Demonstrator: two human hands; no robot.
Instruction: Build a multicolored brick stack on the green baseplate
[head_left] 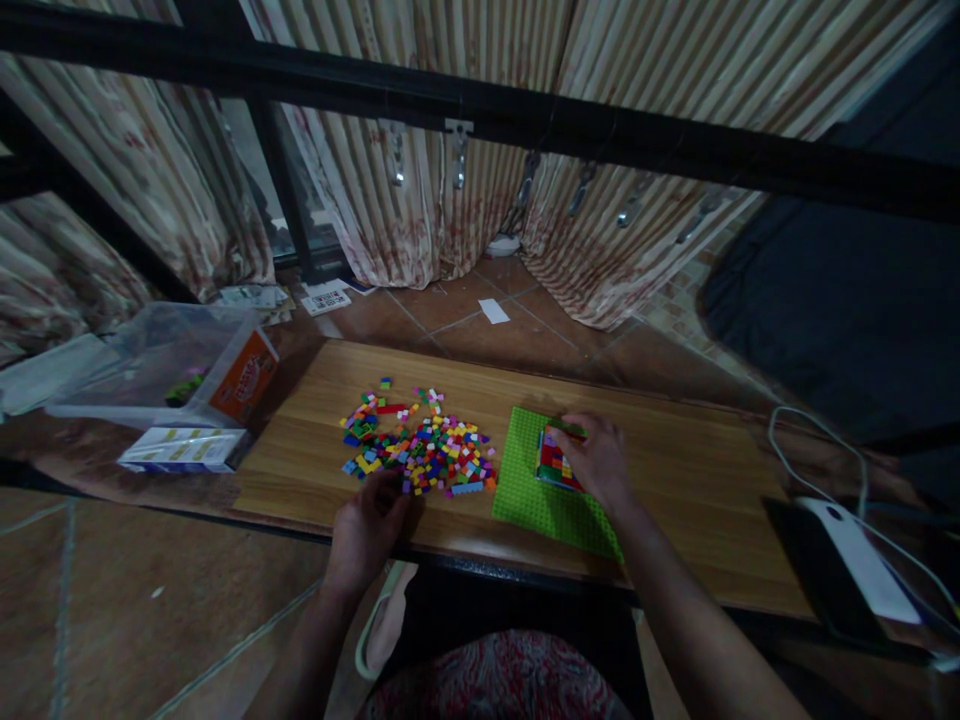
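A loose heap of small coloured toy bricks [442, 452] lies on the left half of the wooden board. At its near edge is my left hand [364, 525], fingers curled in toward the thumb; whatever may be between them is hidden. Right of the heap lies a green studded baseplate [521, 485]. On it sits a low block of red, green and blue bricks [553, 462]. My right hand [602, 462] reaches over this block from the right, thumb and fingers drawn together at its top. The fingers cover part of the block, and any piece in them cannot be made out.
A clear plastic bin [157, 350] with an orange label stands at the left, a white-and-blue box [186, 449] before it. The wooden board [697, 500] extends right toward a white device [862, 565] with a cable. Behind hang striped curtains [450, 200] and a dark rail.
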